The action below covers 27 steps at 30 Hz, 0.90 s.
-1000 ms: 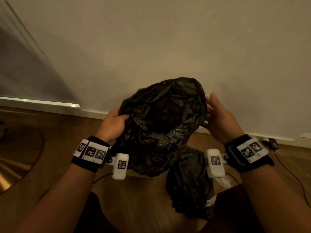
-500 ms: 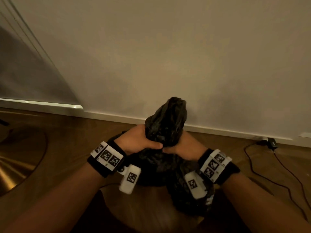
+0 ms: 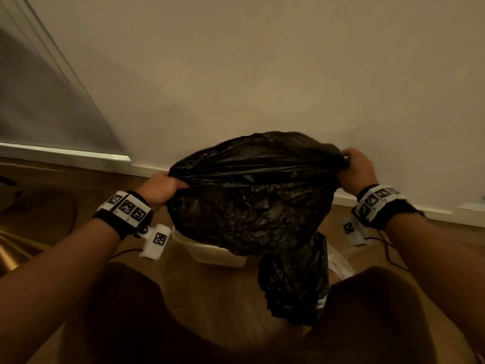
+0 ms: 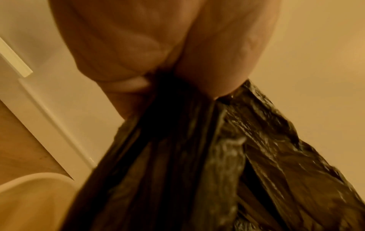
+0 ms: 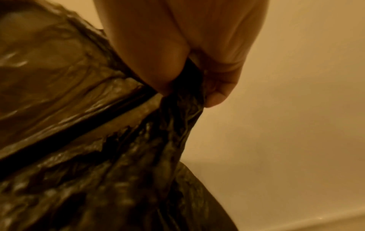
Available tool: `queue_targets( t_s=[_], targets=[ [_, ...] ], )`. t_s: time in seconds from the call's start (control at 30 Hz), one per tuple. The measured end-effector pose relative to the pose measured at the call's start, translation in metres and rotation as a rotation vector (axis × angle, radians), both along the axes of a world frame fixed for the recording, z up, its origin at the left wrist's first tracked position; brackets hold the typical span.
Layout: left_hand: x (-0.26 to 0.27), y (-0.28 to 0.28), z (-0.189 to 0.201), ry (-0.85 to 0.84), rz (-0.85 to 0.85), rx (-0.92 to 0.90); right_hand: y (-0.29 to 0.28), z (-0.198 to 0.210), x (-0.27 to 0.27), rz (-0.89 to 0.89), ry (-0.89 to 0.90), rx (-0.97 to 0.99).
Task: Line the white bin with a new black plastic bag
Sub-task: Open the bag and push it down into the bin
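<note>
Person is kneeling on the wooden floor, holding a crumpled thin black plastic bag stretched wide in the air between both hands. Left hand is pinching a bunched corner of the bag's top edge, fingers curled round it; the left wrist view is showing the film gathered tight at the fingertips. Right hand is gripping the opposite corner the same way, held a little higher. The low white plastic bin is sitting on the floor just below and behind the hanging bag, only part of its rim showing, so it is not yet lined. Risks as I am judging them: the film is looking taut along the top fold, and a harder pull could be tearing it or slipping it out of a pinch; I cannot tell whether the mouth is actually open or both layers are being held together, in which case it would not be going over the rim. A second dark crumpled plastic bag is lying on the floor beside the bin, close enough to be snagging or crowding the descent. A thin dark cable is trailing on the floor by the right wrist. The pale wall is standing close behind.
</note>
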State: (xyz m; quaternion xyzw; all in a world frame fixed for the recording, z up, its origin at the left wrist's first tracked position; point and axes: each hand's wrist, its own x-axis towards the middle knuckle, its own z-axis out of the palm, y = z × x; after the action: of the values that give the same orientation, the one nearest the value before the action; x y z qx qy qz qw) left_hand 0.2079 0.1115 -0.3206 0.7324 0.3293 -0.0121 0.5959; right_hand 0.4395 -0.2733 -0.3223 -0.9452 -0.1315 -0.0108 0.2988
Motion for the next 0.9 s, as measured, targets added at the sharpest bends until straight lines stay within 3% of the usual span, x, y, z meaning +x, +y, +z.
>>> queue_targets(
  t_s=[0.13,0.2,0.3,0.33,0.43,0.57,0.67,0.77,0.9],
  targets=[
    [-0.003,0.011,0.003,-0.018,0.039,-0.007,-0.008,0.014,0.014,-0.036,0.107,0.084],
    [-0.005,0.01,0.006,-0.037,0.023,-0.007,-0.008,0.018,0.01,0.03,0.345,0.113],
    [-0.007,-0.004,0.011,-0.051,-0.129,0.056,0.0,0.007,-0.013,0.128,0.841,0.394],
    [-0.005,-0.012,0.013,-0.048,-0.175,0.075,0.007,0.004,-0.021,0.215,0.89,0.399],
    [0.002,-0.036,0.019,-0.049,-0.168,-0.012,0.036,-0.004,-0.05,0.394,0.867,0.463],
    [0.007,-0.045,0.02,0.004,-0.181,-0.292,0.053,-0.002,-0.057,0.375,0.701,0.52],
    [0.006,-0.029,0.019,0.013,-0.244,-0.194,0.039,0.013,-0.041,0.39,0.696,0.441],
    [0.003,-0.01,0.015,0.001,-0.181,-0.13,0.01,0.021,-0.02,0.35,0.757,0.376],
    [0.0,0.01,0.015,-0.039,-0.047,-0.246,-0.023,0.038,-0.005,0.219,0.576,0.139]
  ],
)
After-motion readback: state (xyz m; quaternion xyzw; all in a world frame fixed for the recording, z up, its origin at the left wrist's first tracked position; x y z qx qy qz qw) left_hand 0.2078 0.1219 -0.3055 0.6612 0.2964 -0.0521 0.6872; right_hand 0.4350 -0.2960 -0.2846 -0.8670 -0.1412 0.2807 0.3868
